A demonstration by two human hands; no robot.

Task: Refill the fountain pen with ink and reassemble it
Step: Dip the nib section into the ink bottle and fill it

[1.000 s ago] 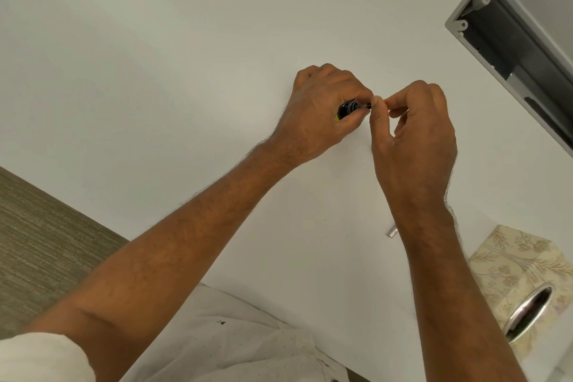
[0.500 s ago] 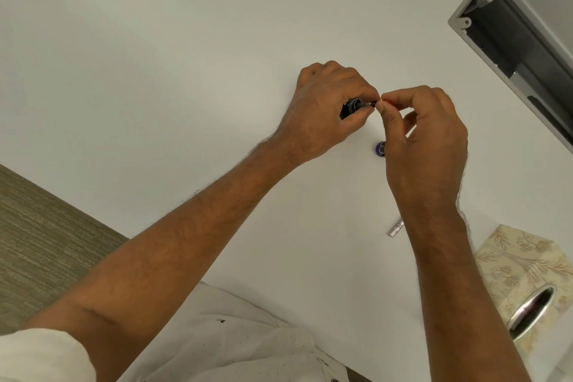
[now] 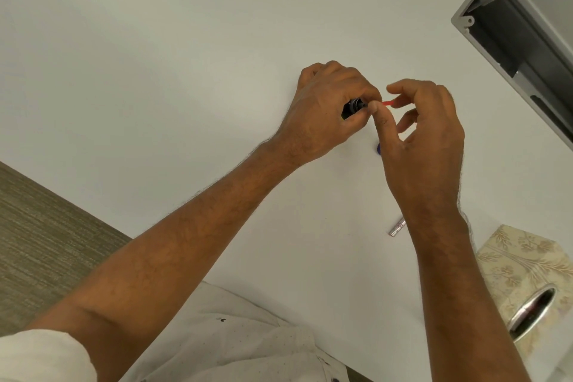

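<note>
Left hand (image 3: 322,112) curled round a black pen section (image 3: 353,107) above the white table (image 3: 155,56). Right hand (image 3: 424,146) pinching a red stick (image 3: 387,103) at that section's end. Tissue box (image 3: 521,260) lower right, contents unclear. Silver tube (image 3: 397,228) lying beside the right wrist.

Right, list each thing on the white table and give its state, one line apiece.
Black pen section: gripped in the left hand, off the table.
Thin red tube: sticks out of the black piece, between the right hand fingers.
Small silver metal cylinder: lying flat, untouched.
Dark blue round object: on the table, mostly hidden.
Floral tissue box: slot open.
</note>
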